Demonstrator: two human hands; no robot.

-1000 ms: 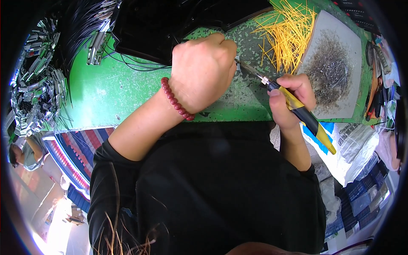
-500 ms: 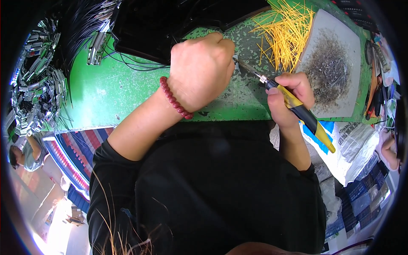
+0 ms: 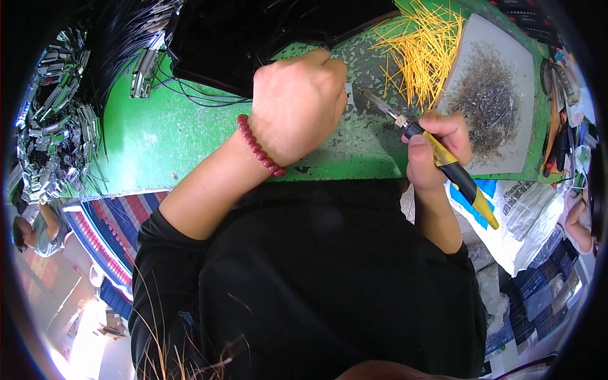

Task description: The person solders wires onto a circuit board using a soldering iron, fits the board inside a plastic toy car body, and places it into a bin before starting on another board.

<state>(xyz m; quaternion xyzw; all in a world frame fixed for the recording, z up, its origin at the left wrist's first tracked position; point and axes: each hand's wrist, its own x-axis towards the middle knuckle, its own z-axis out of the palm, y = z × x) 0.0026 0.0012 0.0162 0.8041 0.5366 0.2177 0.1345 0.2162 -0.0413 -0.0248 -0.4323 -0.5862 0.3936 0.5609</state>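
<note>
A soldering iron (image 3: 443,163) with a yellow and black handle is gripped in my right hand (image 3: 437,147), pinched between thumb and fingers. Its metal tip points up and left, a small gap away from a small silvery piece (image 3: 349,93). That piece pokes out at the right edge of my left hand (image 3: 297,104), which is closed with its back turned up. The fingers of the left hand are mostly hidden underneath, so the rest of what they hold does not show. Black wires (image 3: 209,97) run out on the left side of this hand.
Yellow solder sticks (image 3: 424,54) lie loose beyond my right hand. A grey board (image 3: 513,155) covered in dark residue sits beside them. Metal connectors (image 3: 57,120) with black cables pile up at the left. A black tray (image 3: 215,44) stands at the back of the green table (image 3: 145,145).
My right hand has drawn the soldering iron slightly right, so its tip now stands apart from the silvery piece. My left hand has barely shifted.
</note>
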